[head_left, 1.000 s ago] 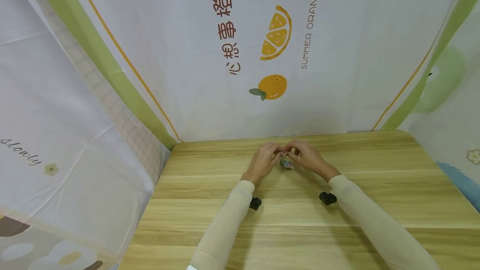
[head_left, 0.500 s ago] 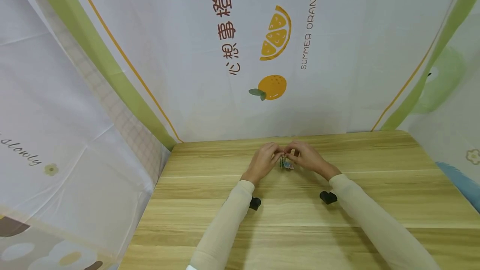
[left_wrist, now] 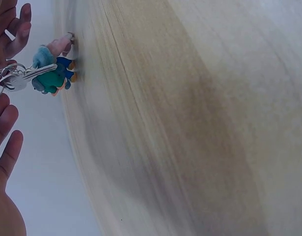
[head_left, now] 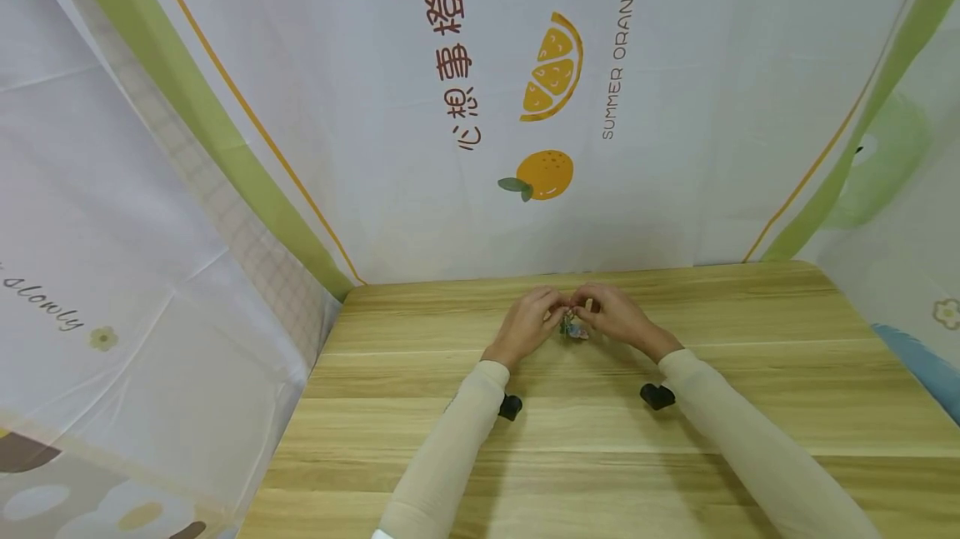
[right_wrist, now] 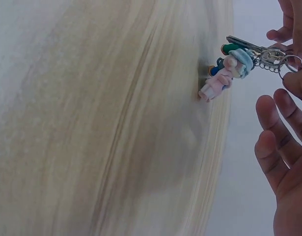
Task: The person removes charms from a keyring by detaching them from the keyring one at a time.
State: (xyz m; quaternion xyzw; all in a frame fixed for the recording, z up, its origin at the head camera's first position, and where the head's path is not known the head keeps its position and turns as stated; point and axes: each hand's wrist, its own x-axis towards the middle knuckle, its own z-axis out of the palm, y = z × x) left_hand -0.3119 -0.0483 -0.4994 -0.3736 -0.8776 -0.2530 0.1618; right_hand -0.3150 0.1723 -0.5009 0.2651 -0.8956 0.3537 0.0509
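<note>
Near the far edge of the table, my left hand (head_left: 525, 324) and right hand (head_left: 617, 316) meet fingertip to fingertip. Between them they pinch a metal key ring (right_wrist: 292, 61). A silver key (left_wrist: 40, 72) hangs from it, along with small figure charms. One charm (right_wrist: 219, 84) is pink with a pale blue hat; another charm (left_wrist: 53, 81) is green and blue with orange feet. In both wrist views the charms hang down to the tabletop or just above it. The fingers partly hide the ring, and the head view shows the bunch (head_left: 577, 329) only small.
The wood-grain table (head_left: 570, 472) spreads out in front of the person. Black wrist mounts (head_left: 511, 406) show under the left forearm and beside the right cuff. A white printed cloth (head_left: 360, 106) hangs behind the far edge, with more cloth at both sides.
Both hands stay in almost the same place, still pinching the key ring. The fingertips and the hanging charms have shifted very slightly.
</note>
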